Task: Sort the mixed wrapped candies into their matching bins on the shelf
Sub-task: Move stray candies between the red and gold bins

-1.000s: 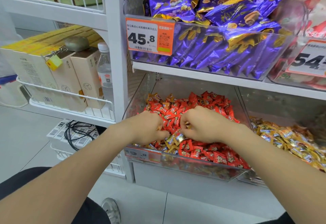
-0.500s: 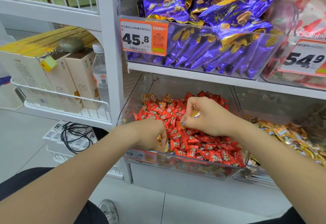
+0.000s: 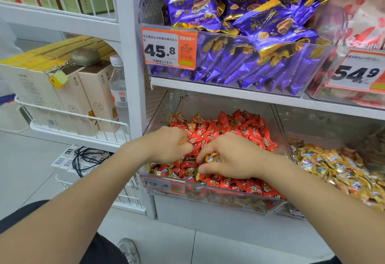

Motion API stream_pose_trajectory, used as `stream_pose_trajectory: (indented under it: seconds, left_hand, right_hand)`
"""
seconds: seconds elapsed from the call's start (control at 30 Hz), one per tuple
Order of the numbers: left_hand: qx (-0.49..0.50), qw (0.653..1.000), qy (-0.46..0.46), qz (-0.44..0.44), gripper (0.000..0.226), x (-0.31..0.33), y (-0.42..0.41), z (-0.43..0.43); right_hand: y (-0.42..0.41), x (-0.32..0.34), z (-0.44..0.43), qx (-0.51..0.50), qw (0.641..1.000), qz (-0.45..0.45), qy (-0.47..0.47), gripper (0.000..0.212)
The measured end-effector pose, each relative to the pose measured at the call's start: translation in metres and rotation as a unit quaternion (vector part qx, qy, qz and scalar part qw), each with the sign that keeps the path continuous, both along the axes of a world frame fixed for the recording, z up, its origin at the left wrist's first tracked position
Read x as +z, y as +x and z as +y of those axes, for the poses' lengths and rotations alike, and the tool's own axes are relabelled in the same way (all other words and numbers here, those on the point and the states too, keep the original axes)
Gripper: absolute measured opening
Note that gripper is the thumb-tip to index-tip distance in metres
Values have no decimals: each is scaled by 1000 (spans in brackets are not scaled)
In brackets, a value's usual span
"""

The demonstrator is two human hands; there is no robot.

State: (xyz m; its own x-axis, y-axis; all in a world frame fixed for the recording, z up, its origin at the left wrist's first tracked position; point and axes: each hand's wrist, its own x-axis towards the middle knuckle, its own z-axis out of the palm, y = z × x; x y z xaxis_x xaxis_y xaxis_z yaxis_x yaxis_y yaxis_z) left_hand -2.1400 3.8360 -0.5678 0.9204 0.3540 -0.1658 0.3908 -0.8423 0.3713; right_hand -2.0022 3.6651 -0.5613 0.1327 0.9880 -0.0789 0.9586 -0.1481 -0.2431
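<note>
A clear bin point(image 3: 208, 198) on the low shelf holds red wrapped candies point(image 3: 235, 130) with gold-brown ones mixed in along its front and far left. My left hand point(image 3: 166, 146) is curled over the red pile, with a gold wrapper showing between its fingers. Just right of it, my right hand point(image 3: 231, 156) pinches a gold wrapped candy point(image 3: 211, 158) above the bin's front part. The neighbouring bin on the right is filled with gold wrapped candies point(image 3: 337, 170).
Above, a clear bin of purple chocolate packs point(image 3: 239, 51) carries a 45.8 price tag, and a red-and-white pack bin point(image 3: 362, 34) shows 54.9. At left a wire shelf point(image 3: 79, 122) holds cream boxes and a water bottle point(image 3: 117, 84). Cables lie on the floor below.
My right hand has come down and toward the front of the bin, still pinching a gold candy. My left hand has moved up and farther back over the red pile.
</note>
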Motion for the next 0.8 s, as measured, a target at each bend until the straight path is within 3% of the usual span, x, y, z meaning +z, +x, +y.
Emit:
stream_pose_trajectory:
  seconds: [0.2, 0.33, 0.47, 0.6, 0.8]
  left_hand:
    - [14, 998, -43, -50, 4, 1, -8, -2]
    - [-19, 999, -37, -18, 14, -3, -5, -3]
    - [-59, 997, -48, 18, 23, -8, -4, -4]
    - [-76, 996, -12, 48, 33, -12, -2, -7]
    - [16, 993, -90, -80, 24, 4, 6, -22]
  right_hand:
    - [-20, -7, 17, 51, 990, -121, -55, 35]
    - [-22, -13, 22, 27, 987, -147, -56, 27]
    - [-4, -7, 18, -66, 998, -11, -7, 25]
    - [16, 2, 8, -144, 984, 95, 51, 21]
    - [24, 8, -11, -159, 964, 206, 60, 27]
